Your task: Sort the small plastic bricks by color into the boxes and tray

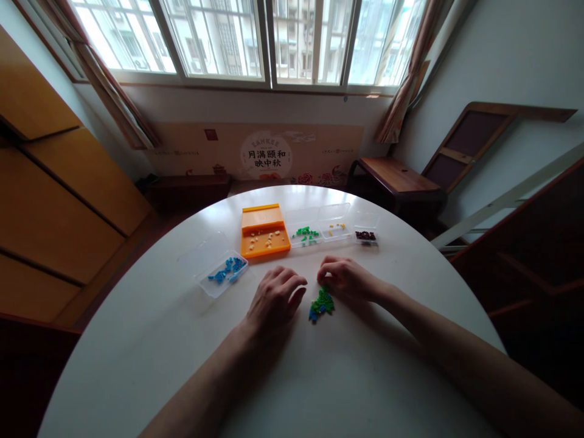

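Two hands rest on the white worktop (365,377). Small green-and-blue brick model (321,304) lies between them, just beside left hand (275,302), fingers loosely apart, and below right hand (347,278), fingers curled together; grip unclear.

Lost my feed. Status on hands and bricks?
Left hand resting, empty. Right hand curled, contents unseen. Green-blue brick model between them. Nothing in the way.
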{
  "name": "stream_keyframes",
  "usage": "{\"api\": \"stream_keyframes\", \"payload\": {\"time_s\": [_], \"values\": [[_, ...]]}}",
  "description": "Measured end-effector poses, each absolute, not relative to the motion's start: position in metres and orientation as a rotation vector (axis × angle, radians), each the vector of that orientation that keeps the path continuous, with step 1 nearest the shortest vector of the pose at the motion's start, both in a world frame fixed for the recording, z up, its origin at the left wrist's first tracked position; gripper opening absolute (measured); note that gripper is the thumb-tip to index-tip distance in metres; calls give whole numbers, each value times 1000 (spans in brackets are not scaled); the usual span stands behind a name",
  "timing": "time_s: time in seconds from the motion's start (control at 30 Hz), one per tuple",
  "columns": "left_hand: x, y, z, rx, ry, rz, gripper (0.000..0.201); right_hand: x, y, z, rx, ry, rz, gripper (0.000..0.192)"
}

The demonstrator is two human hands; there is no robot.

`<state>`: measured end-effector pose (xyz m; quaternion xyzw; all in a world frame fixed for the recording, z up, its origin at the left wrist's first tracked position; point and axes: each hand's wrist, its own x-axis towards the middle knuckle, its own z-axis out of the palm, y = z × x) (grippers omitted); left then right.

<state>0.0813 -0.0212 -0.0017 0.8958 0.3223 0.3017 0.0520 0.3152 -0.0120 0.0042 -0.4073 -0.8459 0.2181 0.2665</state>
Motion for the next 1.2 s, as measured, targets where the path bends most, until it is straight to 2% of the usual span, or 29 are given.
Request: {"api": "stream_keyframes", "payload": {"time_s": [0.33, 0.57, 0.7, 0.8, 1.03, 1.2], "values": [[81, -22, 2, 2735, 982, 902, 14, 299, 5, 8, -1095, -2215, 474, 12], [79, -21, 2, 2708, 960, 899, 16, 289, 57, 23, -1338, -1932, 374, 9], [79, -20, 2, 2706, 955, 914, 16, 287, 70, 28, -1362, -1764, 395, 18], [79, -20, 2, 2703, 954, 926, 16, 292, 61, 25, -1286, -1747, 399, 24], [81, -21, 1, 2746, 890, 915, 13, 312, 14, 6, -1164, -1918, 374, 16], [85, -28, 6, 2865, 712, 762, 31, 319, -9, -5, -1176, -1971, 373, 13]]}}
